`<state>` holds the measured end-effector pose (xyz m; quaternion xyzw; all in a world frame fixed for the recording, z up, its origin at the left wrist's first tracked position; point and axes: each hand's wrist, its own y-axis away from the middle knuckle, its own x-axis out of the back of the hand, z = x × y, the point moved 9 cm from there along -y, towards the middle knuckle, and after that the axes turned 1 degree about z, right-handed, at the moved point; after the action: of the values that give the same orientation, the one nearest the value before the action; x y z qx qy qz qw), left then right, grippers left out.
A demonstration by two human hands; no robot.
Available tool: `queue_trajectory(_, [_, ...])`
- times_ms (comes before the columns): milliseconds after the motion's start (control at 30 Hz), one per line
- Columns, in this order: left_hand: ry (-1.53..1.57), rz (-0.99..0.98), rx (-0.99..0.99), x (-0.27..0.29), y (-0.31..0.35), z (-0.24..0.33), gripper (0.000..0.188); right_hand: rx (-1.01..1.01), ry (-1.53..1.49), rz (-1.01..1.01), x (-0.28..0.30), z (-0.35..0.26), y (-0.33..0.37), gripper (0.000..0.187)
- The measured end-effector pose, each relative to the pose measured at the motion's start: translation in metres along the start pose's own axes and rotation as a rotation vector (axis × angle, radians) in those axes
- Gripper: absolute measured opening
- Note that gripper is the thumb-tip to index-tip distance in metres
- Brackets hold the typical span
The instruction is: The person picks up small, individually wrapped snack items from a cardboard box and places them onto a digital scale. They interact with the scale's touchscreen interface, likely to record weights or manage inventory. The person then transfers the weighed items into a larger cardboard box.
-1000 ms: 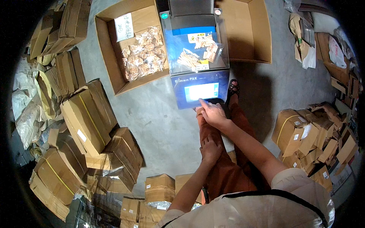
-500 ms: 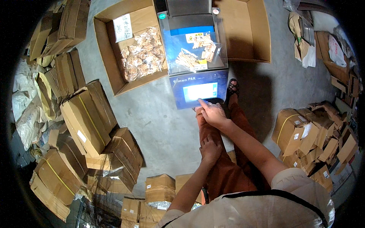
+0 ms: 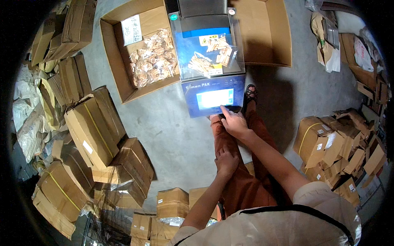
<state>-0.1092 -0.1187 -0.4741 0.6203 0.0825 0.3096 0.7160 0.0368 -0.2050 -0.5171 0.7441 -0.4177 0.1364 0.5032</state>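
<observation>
A blue packing machine (image 3: 188, 98) stands in front of me, with a lit touchscreen (image 3: 214, 99) on its near face. My right hand (image 3: 236, 124) is at the screen's lower edge, its index finger stretched out and the other fingers partly curled. Whether the fingertip touches the panel I cannot tell. Nothing is held in it. My left hand (image 3: 227, 162) rests on my thigh with its fingers laid out, also holding nothing. Under the machine's clear cover lie small pale wooden pieces (image 3: 200, 63), seemingly sticks or pegs.
Left of the machine, an open carton (image 3: 113, 53) holds many clear packets of wooden pieces (image 3: 152, 59). Another open carton (image 3: 262, 24) stands to its right. Stacked cardboard boxes (image 3: 92, 127) line the left, and more boxes (image 3: 310, 137) stand at the right.
My right index fingertip has shifted slightly right along the screen's lower edge. My left hand stays on my thigh.
</observation>
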Motion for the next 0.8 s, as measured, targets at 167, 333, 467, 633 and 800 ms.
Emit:
queue_trajectory(167, [-0.048,0.087,-0.033,0.003,0.000,0.007,0.072,-0.038,0.051,-0.039,0.003,0.013,0.007,0.060])
queue_trajectory(333, [0.100,0.149,-0.169,-0.042,-0.027,-0.032,0.072,0.011,0.080,-0.038,-0.011,0.007,0.000,0.060])
queue_trajectory(467, [-0.005,0.006,-0.002,0.001,0.002,0.004,0.072,-0.015,0.073,-0.013,-0.004,0.018,0.000,0.060])
queue_trajectory(633, [-0.013,0.004,0.005,0.002,0.002,0.002,0.072,-0.021,0.097,-0.047,-0.007,0.015,0.000,0.060])
queue_trajectory(800, [-0.009,-0.014,-0.001,0.003,0.002,0.005,0.072,0.030,0.093,0.060,0.001,0.013,0.000,0.062])
